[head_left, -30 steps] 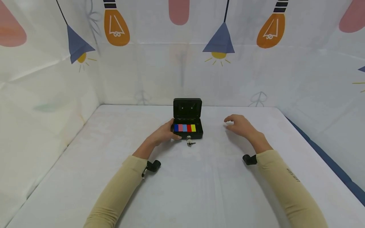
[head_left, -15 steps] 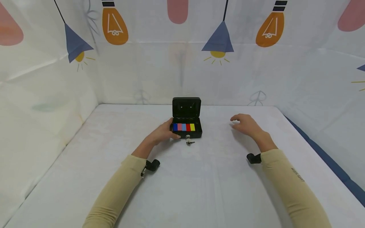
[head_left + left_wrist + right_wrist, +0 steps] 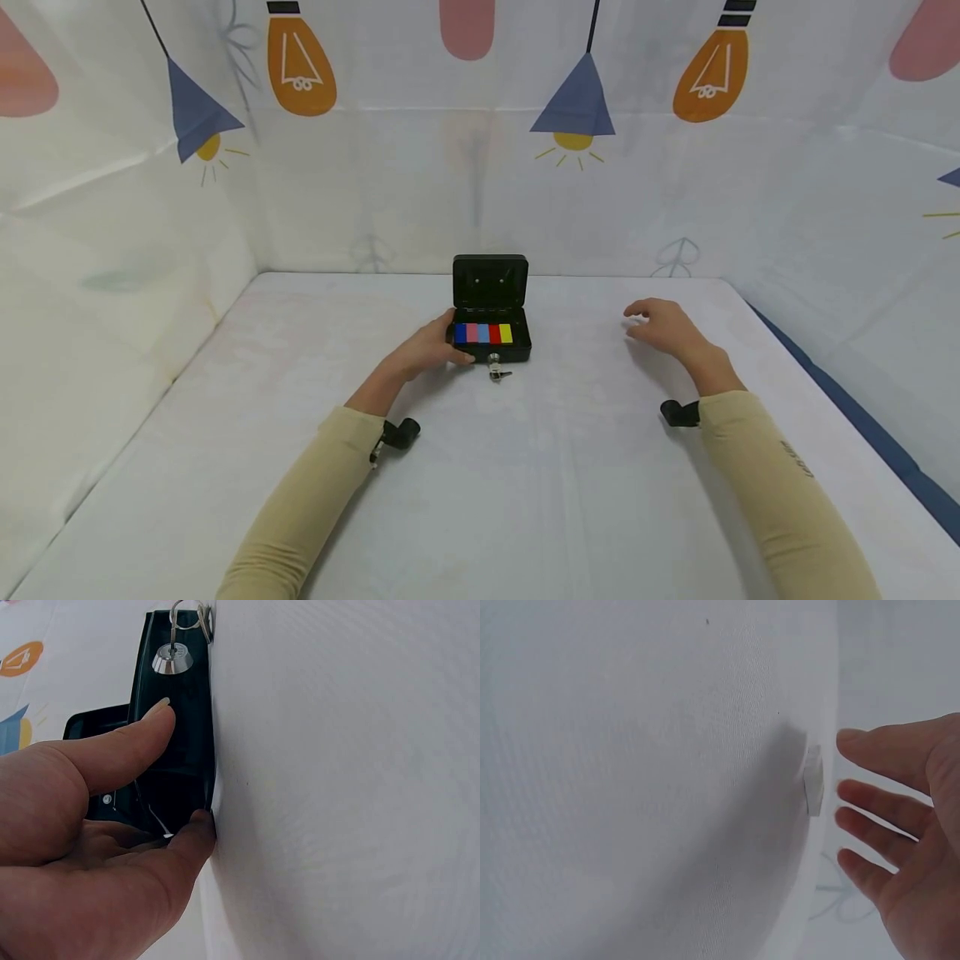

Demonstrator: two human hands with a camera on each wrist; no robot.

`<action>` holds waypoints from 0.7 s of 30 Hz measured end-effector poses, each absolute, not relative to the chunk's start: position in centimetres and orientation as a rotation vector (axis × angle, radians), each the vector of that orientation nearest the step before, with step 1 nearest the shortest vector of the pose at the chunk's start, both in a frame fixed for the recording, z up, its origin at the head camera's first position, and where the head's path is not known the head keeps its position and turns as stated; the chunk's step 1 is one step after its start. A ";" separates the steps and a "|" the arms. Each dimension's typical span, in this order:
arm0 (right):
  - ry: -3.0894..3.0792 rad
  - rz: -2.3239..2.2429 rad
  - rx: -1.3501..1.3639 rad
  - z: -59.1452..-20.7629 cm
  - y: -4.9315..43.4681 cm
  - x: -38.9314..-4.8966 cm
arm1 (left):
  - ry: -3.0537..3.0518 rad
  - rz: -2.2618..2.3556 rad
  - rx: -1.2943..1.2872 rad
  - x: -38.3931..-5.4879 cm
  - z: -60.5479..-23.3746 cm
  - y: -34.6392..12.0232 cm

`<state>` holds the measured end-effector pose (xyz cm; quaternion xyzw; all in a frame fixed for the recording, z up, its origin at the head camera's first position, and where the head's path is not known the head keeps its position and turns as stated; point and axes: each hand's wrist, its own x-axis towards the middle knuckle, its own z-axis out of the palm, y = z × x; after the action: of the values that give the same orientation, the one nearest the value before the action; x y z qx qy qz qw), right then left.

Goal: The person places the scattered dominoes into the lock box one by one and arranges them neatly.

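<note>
a small black box (image 3: 491, 333) is seen near the middle of a white counter (image 3: 480, 467), its lid (image 3: 491, 282) raised upright at the back. inside it, a row of coloured blocks (image 3: 483, 334) in blue, pink, light blue, red and yellow is laid side by side. a silver lock (image 3: 494, 360) with a key (image 3: 500, 374) in it is set in the front wall of the box. the box is held at its left front corner by the left hand (image 3: 430, 348), whose grip is clamped on it: in the left wrist view the thumb (image 3: 127, 750) is pressed on the front wall below the lock and the fingers (image 3: 176, 851) are curled round the corner. the right hand (image 3: 663, 327) is held well apart from the box, to its right, just above the counter, its grip apart and nothing held.
</note>
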<state>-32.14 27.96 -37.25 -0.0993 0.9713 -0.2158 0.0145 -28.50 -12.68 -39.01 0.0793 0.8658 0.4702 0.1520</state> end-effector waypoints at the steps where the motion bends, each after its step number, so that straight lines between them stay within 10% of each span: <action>1: 3.023 -0.670 -0.305 -37.3 28.1 -32.2 | 2.486 1.348 0.225 -28.5 -39.0 -12.7; 21: 3.077 -0.645 -0.281 -38.4 28.9 -32.3 | 2.467 1.371 0.216 -28.8 -39.3 -12.8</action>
<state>-32.35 28.93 -38.41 -0.0889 0.9748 -0.2043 -0.0075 -28.80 -12.76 -39.31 0.0755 0.8610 0.4785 0.1548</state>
